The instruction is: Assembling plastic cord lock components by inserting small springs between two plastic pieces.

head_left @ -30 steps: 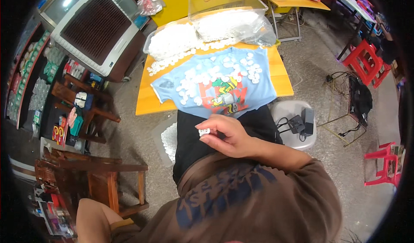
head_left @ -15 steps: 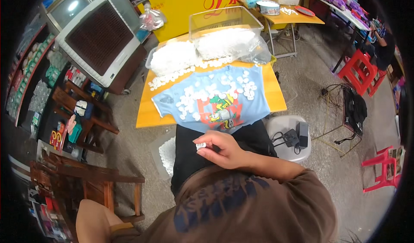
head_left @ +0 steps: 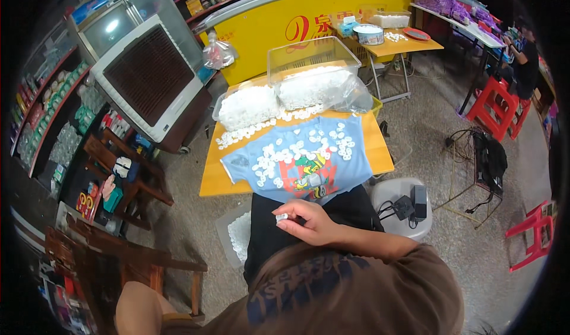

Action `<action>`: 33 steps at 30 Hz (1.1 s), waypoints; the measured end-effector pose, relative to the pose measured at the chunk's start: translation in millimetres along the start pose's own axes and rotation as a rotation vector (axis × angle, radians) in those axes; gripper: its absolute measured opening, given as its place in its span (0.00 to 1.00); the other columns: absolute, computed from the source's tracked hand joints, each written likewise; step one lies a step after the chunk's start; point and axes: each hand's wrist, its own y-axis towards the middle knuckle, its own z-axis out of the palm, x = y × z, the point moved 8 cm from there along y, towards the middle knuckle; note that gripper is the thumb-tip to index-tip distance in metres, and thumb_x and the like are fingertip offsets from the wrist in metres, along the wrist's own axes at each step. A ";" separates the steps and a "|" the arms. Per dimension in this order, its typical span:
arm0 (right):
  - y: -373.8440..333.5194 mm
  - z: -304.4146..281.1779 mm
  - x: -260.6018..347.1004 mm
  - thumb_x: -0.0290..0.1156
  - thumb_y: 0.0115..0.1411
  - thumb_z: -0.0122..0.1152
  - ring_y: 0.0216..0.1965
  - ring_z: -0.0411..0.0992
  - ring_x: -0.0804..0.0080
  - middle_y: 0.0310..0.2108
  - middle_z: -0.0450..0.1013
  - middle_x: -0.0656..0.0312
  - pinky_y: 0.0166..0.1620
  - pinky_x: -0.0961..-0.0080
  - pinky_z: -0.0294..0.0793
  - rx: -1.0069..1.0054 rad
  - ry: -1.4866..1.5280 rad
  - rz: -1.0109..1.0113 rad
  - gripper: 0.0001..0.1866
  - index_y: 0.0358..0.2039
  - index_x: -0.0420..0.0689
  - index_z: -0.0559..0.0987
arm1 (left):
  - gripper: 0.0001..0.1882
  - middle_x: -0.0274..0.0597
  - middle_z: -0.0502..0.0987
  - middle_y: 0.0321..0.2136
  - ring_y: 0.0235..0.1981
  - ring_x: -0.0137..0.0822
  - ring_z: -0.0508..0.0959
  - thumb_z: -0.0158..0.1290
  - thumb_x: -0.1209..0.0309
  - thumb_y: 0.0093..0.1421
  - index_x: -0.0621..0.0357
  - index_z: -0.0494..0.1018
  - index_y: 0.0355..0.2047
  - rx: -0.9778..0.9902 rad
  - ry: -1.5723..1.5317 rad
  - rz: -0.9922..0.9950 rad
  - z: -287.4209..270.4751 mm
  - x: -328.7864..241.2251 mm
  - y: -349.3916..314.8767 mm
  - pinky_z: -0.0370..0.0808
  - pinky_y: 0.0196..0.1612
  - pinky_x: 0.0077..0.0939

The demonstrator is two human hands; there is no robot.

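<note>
Above my lap, my right hand (head_left: 312, 223) pinches a small white plastic piece (head_left: 281, 217) with dark marks, between thumb and fingertips. My left hand is out of sight; only the bent left elbow (head_left: 138, 308) shows at the lower left. Just ahead, a light blue printed T-shirt (head_left: 360, 174) lies spread over the near side of an orange-yellow table (head_left: 222, 182), its lower edge reaching my lap. Many small white pieces (head_left: 267, 163) are scattered on the shirt. Behind it, two clear tubs hold heaped white pieces, the left heap (head_left: 248, 104) and the right heap (head_left: 314, 87).
Left of my lap stands a low tub (head_left: 224, 231) of white pieces. On the right, a pale stool (head_left: 389, 193) carries black adapters (head_left: 419, 201). Wooden chairs (head_left: 142, 258) and an air cooler (head_left: 148, 76) stand left. Red stools (head_left: 493, 106) and a seated person (head_left: 525, 62) are far right.
The view has tilted up and shifted, so the table and my hand appear lower. My right hand still pinches the white piece, which has turned slightly.
</note>
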 end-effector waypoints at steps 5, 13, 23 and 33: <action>0.0 1.5 -6.1 0.29 0.56 0.57 0.22 0.64 0.78 0.21 0.66 0.64 0.25 0.80 0.63 -0.002 0.028 0.046 0.10 0.38 0.41 0.73 | 0.07 0.46 0.70 0.17 0.19 0.47 0.71 0.49 0.65 0.54 0.53 0.72 0.25 0.027 -0.028 -0.028 -21.0 23.4 27.2 0.66 0.20 0.38; -3.1 -1.9 -10.3 0.30 0.56 0.58 0.22 0.63 0.79 0.22 0.66 0.64 0.26 0.81 0.62 -0.001 0.045 0.085 0.10 0.38 0.41 0.73 | 0.07 0.46 0.70 0.18 0.19 0.48 0.71 0.50 0.63 0.54 0.52 0.72 0.25 0.046 -0.075 -0.079 -60.0 74.9 98.6 0.66 0.19 0.38; -8.0 9.0 -29.7 0.28 0.56 0.57 0.24 0.62 0.84 0.24 0.66 0.68 0.28 0.84 0.62 0.032 0.084 0.190 0.10 0.39 0.41 0.73 | 0.12 0.53 0.72 0.30 0.31 0.55 0.72 0.50 0.65 0.54 0.64 0.70 0.31 0.149 -0.258 -0.194 -57.3 146.6 84.7 0.69 0.33 0.38; -13.7 16.6 -39.7 0.23 0.58 0.53 0.28 0.60 0.88 0.28 0.65 0.71 0.31 0.90 0.60 0.015 0.278 0.371 0.10 0.41 0.39 0.70 | 0.14 0.54 0.74 0.36 0.34 0.51 0.73 0.48 0.70 0.57 0.63 0.69 0.43 0.033 -0.152 -0.102 -52.5 159.1 87.0 0.69 0.36 0.37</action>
